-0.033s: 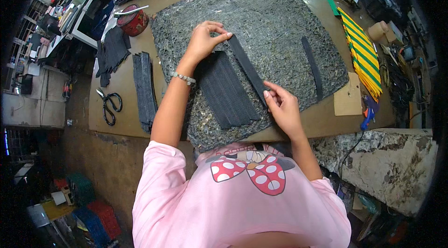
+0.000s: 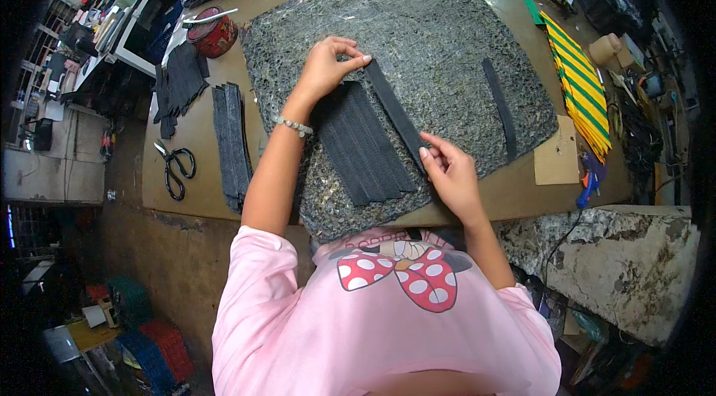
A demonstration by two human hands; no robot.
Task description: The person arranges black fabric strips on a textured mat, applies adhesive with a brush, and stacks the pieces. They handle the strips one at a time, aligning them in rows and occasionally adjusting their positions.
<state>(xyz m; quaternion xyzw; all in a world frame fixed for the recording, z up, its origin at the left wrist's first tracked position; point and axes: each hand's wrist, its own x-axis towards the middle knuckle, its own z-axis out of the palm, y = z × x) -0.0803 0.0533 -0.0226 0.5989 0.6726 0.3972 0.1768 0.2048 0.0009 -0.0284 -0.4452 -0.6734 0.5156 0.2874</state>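
Observation:
A narrow black fabric strip [image 2: 393,107] is stretched between my two hands. My left hand [image 2: 332,68] pinches its far end between thumb and fingers. The near end is pinched in my right hand [image 2: 452,174]. Just left of this strip lies a flat panel of similar black strips [image 2: 362,146], set side by side. Both rest on a rough, mottled grey-green mat [image 2: 440,30]. Another single black strip [image 2: 500,109] lies apart toward the mat's right side.
Left of the mat on the brown table [image 2: 195,202] are black-handled scissors [image 2: 176,170], a bundle of dark strips [image 2: 230,144] and a red round container [image 2: 213,33]. Yellow-green striped material [image 2: 576,86], a cardboard piece [image 2: 556,156] and a blue glue gun [image 2: 591,181] lie at the right.
My left hand and the far end of the strip have shifted very slightly toward me. Both hands keep their pinch, and the other things lie as before.

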